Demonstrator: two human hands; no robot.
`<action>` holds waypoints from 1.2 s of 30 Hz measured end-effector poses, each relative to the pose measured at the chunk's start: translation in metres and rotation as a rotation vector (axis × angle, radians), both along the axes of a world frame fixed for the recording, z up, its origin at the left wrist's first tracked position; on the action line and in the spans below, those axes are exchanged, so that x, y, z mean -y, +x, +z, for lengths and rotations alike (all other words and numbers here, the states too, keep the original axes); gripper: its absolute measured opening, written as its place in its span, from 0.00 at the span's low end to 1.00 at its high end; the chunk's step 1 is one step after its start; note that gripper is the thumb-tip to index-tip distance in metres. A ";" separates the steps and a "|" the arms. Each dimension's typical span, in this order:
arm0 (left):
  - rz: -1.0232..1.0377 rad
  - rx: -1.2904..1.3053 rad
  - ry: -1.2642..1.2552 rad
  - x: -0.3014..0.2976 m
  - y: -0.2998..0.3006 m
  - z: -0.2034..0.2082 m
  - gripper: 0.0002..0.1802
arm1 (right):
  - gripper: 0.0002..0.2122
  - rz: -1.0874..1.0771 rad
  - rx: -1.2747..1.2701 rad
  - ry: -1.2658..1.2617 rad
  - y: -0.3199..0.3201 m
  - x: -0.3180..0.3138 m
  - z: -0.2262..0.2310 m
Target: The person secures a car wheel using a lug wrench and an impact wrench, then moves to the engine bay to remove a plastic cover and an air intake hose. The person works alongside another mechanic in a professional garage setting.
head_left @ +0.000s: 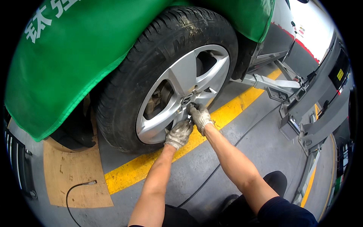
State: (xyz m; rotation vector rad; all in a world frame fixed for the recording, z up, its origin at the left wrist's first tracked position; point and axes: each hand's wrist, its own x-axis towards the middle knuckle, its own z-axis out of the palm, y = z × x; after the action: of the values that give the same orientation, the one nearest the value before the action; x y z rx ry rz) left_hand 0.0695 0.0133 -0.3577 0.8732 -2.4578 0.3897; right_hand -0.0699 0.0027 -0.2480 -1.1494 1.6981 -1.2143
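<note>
Both gloved hands are together in front of the silver alloy rim, just below its centre cap. The left hand is lower, fingers curled inward; the right hand is just above and to its right, thumb and fingers drawn in close to the rim. Something dark shows between the fingertips, but what it is, and whether either hand grips it, I cannot tell. The rim sits inside a black tyre that arches above and left of the hands. Rim and tyre together look heavy: the metal should be rigid and smooth, its painted face easily scratched, the rubber firm with a little give. The tread on either side would offer the surest two-handed hold; the spokes, broad with open gaps between, suit hooked fingers. The knitted gloves should help against slipping. Above and left of the hands hangs a green fender cover, likely soft and pliable.
</note>
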 end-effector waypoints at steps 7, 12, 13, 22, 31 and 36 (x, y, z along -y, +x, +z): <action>-0.051 -0.086 0.015 -0.006 0.005 0.016 0.20 | 0.19 0.038 0.373 0.035 -0.012 -0.039 0.016; -0.122 -0.210 0.199 -0.021 -0.002 0.042 0.24 | 0.13 0.016 0.627 0.013 -0.046 -0.066 -0.022; -0.123 -0.299 0.179 -0.027 -0.007 0.045 0.26 | 0.13 0.008 0.662 -0.016 -0.046 -0.067 -0.030; 0.068 -0.416 0.599 -0.043 -0.037 0.057 0.33 | 0.16 0.046 0.622 -0.076 -0.032 -0.087 -0.018; -0.037 -1.089 1.173 -0.027 -0.049 0.077 0.18 | 0.21 0.043 0.638 -0.102 -0.042 -0.106 0.019; -0.308 -1.464 1.360 -0.045 -0.058 0.107 0.19 | 0.20 0.045 0.414 -0.133 -0.054 -0.115 0.024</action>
State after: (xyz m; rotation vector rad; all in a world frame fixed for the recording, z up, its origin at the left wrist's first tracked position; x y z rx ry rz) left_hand 0.0119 0.0585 -0.2511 0.6800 -1.0762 -1.5985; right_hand -0.1241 0.1182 -0.2243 -0.9264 1.2913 -1.4386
